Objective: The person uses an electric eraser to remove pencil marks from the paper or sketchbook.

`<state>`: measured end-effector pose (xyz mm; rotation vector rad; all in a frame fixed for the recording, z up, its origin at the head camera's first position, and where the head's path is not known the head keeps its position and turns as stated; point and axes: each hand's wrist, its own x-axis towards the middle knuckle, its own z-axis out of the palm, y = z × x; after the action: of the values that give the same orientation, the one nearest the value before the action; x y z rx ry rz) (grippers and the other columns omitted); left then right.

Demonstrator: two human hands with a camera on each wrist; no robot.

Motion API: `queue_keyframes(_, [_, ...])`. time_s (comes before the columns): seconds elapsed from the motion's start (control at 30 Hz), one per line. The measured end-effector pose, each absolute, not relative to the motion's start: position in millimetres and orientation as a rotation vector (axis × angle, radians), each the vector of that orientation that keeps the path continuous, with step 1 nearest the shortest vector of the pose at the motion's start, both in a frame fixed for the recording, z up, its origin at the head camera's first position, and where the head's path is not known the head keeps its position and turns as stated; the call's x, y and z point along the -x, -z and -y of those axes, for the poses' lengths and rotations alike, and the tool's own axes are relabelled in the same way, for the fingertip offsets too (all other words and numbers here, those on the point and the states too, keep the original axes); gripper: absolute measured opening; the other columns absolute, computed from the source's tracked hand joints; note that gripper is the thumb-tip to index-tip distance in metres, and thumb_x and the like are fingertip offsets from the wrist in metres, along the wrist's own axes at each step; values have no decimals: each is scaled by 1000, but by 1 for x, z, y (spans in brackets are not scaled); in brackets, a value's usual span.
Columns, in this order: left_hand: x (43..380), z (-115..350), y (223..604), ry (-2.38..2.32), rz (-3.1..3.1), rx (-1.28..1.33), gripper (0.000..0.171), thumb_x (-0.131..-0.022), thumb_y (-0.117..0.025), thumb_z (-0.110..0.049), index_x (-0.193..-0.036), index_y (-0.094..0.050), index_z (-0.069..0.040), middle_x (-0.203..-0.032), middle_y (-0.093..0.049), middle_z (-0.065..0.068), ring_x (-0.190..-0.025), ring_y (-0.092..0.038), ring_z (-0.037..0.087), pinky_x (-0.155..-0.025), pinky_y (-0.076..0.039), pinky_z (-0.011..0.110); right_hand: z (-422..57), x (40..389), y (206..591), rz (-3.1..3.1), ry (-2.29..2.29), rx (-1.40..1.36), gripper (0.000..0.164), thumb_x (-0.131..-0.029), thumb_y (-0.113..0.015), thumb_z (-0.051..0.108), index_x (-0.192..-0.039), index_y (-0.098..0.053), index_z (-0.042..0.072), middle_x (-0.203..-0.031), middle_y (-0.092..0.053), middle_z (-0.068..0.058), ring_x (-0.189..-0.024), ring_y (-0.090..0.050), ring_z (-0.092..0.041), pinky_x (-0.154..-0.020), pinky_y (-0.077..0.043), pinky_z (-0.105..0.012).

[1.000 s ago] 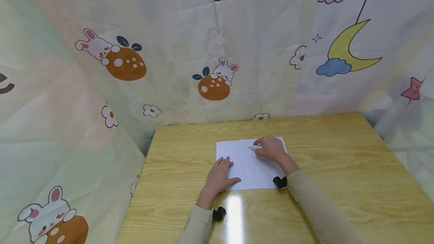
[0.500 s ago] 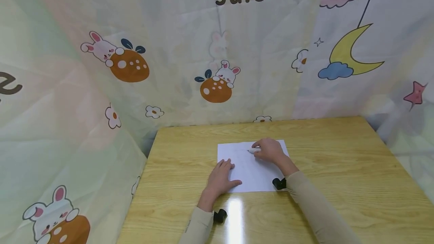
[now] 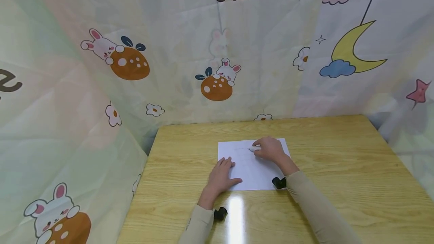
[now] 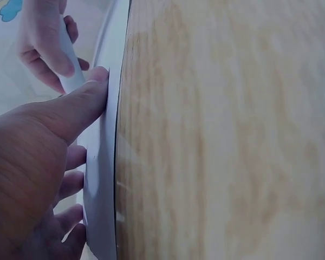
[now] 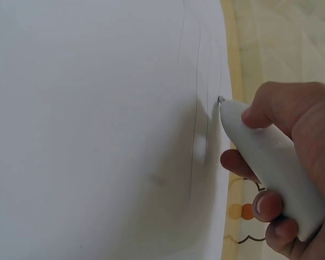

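- Head view, closest first: a left sleeve [image 3: 200, 222] and a right sleeve [image 3: 318, 204] reach in from the paper's [image 3: 252, 178] near side. The left wrist camera [image 3: 220, 214] sits off the paper's near edge, while the right wrist camera [image 3: 279, 182] shows in front of its near right corner.
- The left hand [image 3: 219, 177] lies over the paper's left side, fingers relaxed, thumb stretched apart from them beside the near edge. It pinches nothing; I'd say it is steadying the paper.
- The right hand [image 3: 270, 149] is over the paper's far right part, thumb and fingers pinching a thick white pen [image 5: 273, 157] close to the writing end.
- That pen is over the paper's far part, its tip pointing out of the grip toward the paper's left side. Its long axis slants roughly along the far edge, the butt running back under the palm toward the paper's right. The right hand has it; the left is well apart from it.
- Thin lines [image 5: 197, 97] run roughly along the paper's far edge. The tip meets the end of the outermost one and looks to be touching the paper, so any further stroke, as I judge it, hangs on how near that edge it is.
- Around the paper spreads the wooden table [image 3: 325, 142]; beyond its far side hangs a printed cloth [image 3: 169, 89] with rabbits and a moon.
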<state>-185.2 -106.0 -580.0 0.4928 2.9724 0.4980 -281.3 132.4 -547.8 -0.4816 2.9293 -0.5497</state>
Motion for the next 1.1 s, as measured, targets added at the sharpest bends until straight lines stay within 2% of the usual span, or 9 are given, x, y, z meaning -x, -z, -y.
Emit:
queue_keyframes(0.07, [185, 106, 581, -491, -2970, -497, 72, -82, -69, -58, -136, -56, -12, -150, -41, 9, -140, -30, 30, -113, -28, 42, -132, 281, 549, -2930, 553, 479, 31, -80, -69, 28, -109, -76, 20, -81, -67, 1, -50, -38, -12, -42, -28, -26])
queue_keyframes(0.23, [186, 106, 582, -485, -2958, -516, 73, -82, -67, -60, -136, -56, -12, -150, -41, 10, -140, -30, 30, -113, -29, 41, -131, 281, 549, -2930, 566, 506, 30, -81, -69, 27, -108, -76, 19, -85, -69, 1, -51, -39, -13, -42, -29, -27])
queue_keyframes(0.37, [190, 105, 581, -492, -2968, -522, 73, -83, -67, -60, -137, -55, -12, -151, -39, 9, -141, -29, 30, -113, -27, 41, -131, 283, 549, -2965, 565, 471, 30, -81, -69, 28, -108, -76, 20, -78, -66, 2, -50, -40, -13, -42, -29, -27])
queue_keyframes(0.63, [188, 105, 579, -469, -2963, -512, 73, -82, -69, -59, -136, -56, -12, -150, -40, 10, -140, -31, 30, -113, -28, 41, -130, 283, 550, -2942, 572, 478, 31, -80, -68, 27, -108, -76, 19, -88, -70, -1, -52, -42, -13, -42, -31, -27])
queue_keyframes(0.97, [188, 105, 582, -473, -2970, -512, 73, -83, -67, -60, -137, -55, -12, -151, -40, 9, -140, -30, 30, -113, -28, 41, -131, 280, 550, -2971, 559, 461, 31, -80, -70, 27, -109, -76, 18, -82, -69, 0, -51, -42, -14, -42, -31, -28])
queue_keyframes(1.1, [188, 106, 584, -468, -2965, -513, 74, -82, -67, -61, -136, -56, -12, -150, -40, 10, -140, -31, 31, -112, -29, 42, -131, 279, 549, -2955, 560, 483, 30, -79, -69, 27, -108, -76, 19, -90, -71, -1, -53, -42, -14, -42, -31, -28])
